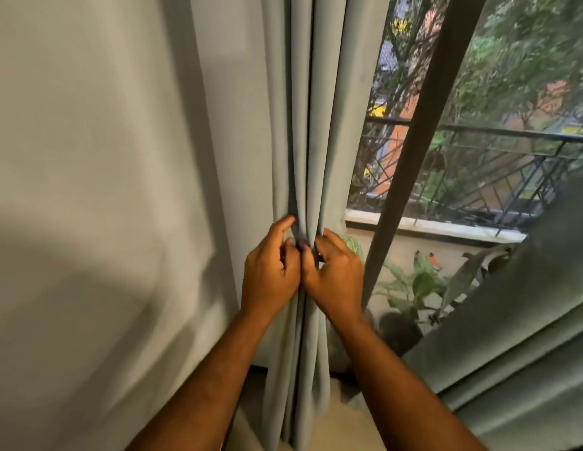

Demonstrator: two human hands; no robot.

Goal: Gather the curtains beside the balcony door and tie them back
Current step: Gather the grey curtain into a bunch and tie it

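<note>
Both hands were in on it at the centre of the frame. The left hand (270, 271) had its fingers curled round the folds of the pale grey-green pleated fabric curtain (311, 141), thumb pressed in toward the middle, and the right hand (337, 276) pinched the same bunch from the 3 o'clock side, knuckles touching its partner. The curtain hung as a narrow column from 12 o'clock down to 6, just beside the dark upright door frame (410, 151). No tie-back showed anywhere in view. The gathering looked well along, the tying not yet begun.

To do this step well, the bunch needed squeezing tight with every pleat caught, including the loose outer fold at 9 o'clock against the pale plain wall (88, 190). One hand ought to keep the squeeze while the other fetched the tie. Slack fingers would likely let the pleats fan out again. A second grey-green curtain panel (527, 336) lay at 4 o'clock, ungathered.
</note>
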